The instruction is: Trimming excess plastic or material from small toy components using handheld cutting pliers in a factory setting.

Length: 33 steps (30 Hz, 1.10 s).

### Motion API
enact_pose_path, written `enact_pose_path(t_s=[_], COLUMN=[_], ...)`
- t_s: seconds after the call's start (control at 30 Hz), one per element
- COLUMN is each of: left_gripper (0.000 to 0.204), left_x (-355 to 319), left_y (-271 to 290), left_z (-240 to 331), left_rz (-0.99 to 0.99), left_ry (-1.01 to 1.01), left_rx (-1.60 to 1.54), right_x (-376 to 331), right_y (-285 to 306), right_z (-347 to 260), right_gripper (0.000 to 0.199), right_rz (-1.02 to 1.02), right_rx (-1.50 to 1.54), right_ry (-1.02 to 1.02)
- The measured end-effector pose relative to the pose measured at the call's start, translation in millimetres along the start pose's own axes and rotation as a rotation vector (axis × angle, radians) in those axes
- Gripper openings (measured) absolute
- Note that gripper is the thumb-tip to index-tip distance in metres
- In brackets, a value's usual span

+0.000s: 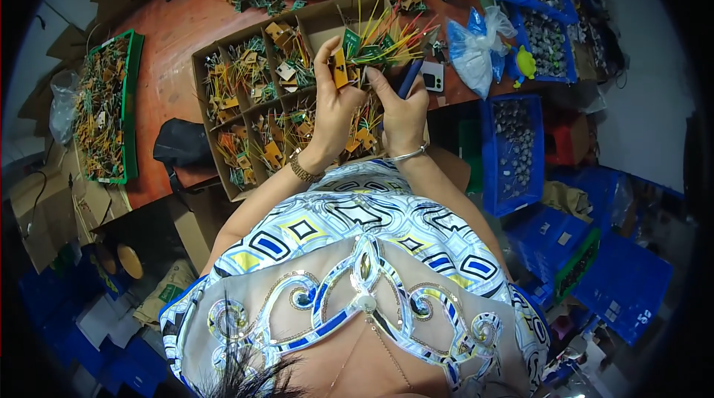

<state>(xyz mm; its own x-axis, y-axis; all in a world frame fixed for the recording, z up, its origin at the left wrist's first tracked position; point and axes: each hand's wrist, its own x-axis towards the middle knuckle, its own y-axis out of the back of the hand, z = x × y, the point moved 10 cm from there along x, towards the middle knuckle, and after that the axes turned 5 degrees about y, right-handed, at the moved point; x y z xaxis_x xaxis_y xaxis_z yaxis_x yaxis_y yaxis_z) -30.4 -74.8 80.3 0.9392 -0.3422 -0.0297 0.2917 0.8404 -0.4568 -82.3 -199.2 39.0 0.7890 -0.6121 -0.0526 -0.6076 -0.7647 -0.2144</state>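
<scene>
A small circuit board [341,67] with coloured wires [387,41] is pinched in the left hand [335,111], raised over the divided cardboard box [223,48] on the tabletop [175,33]. A blue-handled tool [410,76] is gripped by the right hand [401,119], apparently for working the wires.

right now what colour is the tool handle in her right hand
Dark blue, in the head view: the tool handle sticks up from the right hand.

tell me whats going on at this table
A person holds a bundle of small circuit boards with coloured wires over a divided cardboard box of similar parts. The left hand grips the bundle; the right hand holds a dark blue tool against it. Blue bins stand alongside.
</scene>
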Motion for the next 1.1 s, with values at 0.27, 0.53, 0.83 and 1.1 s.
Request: enact_pose_path(t_s=[0.27, 0.53, 0.83, 1.1], left_gripper=[0.052, 0.045, 0.045, 0.061], left_x=[15, 14, 7, 3], left_y=[1, 18, 12, 7], left_z=[-38, -75, -59, -56], left_rz=[-0.005, 0.194, 0.090, 0.066], left_ry=[0.563, 0.594, 0.560, 0.642], left_rx=[-0.712, -0.671, -0.574, -0.585], right_x=[-1, -6, -23, 0], right_y=[-1, -15, -42, -35], right_z=[-28, -40, -115, -71], right_gripper=[0.026, 0.030, 0.020, 0.023], right_rz=[0.061, -0.050, -0.187, -0.220], right_rx=[-0.073, -0.268, -0.672, -0.344], right_ry=[0.120, 0.275, 0.815, 0.420])
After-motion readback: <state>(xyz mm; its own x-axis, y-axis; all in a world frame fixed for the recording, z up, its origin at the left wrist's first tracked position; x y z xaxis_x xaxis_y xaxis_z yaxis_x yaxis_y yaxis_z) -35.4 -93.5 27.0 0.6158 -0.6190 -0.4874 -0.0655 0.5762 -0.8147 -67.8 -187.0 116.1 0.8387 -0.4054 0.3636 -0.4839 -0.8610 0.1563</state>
